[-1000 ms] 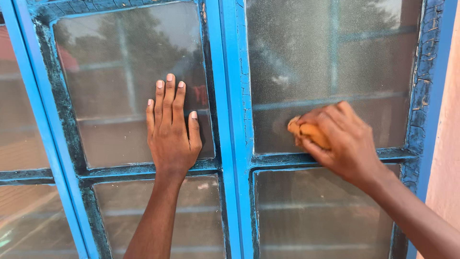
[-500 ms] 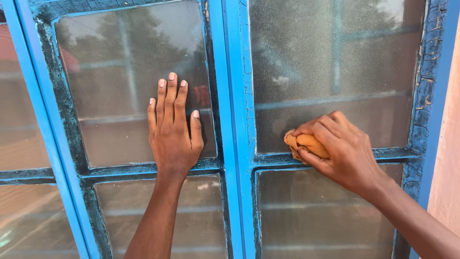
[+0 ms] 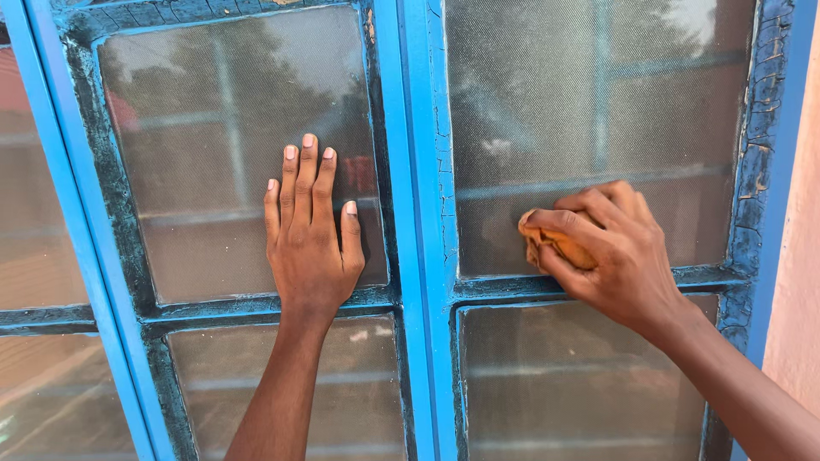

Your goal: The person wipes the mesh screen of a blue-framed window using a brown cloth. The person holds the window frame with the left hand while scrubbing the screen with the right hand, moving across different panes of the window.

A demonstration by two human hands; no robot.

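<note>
My left hand [image 3: 307, 239] lies flat against the upper left pane [image 3: 196, 137] of a blue-framed window, fingers straight and close together, pointing up, holding nothing. My right hand [image 3: 619, 252] is closed on a crumpled orange cloth [image 3: 555, 243] and presses it against the lower part of the upper right pane [image 3: 589, 102], just above the horizontal bar [image 3: 709, 275]. Most of the cloth is hidden under my fingers. The glass is textured and hazy, with faint reflections of trees.
The blue central mullion [image 3: 418, 230] runs vertically between my hands; its paint is cracked. Lower panes [image 3: 564, 384] sit under the crossbars. Another window section [image 3: 34, 213] is at the left. A pink wall [image 3: 799, 256] borders the frame on the right.
My right hand with the cloth has slid slightly left and down along the bottom of the right pane. My left hand has stayed flat in the same place.
</note>
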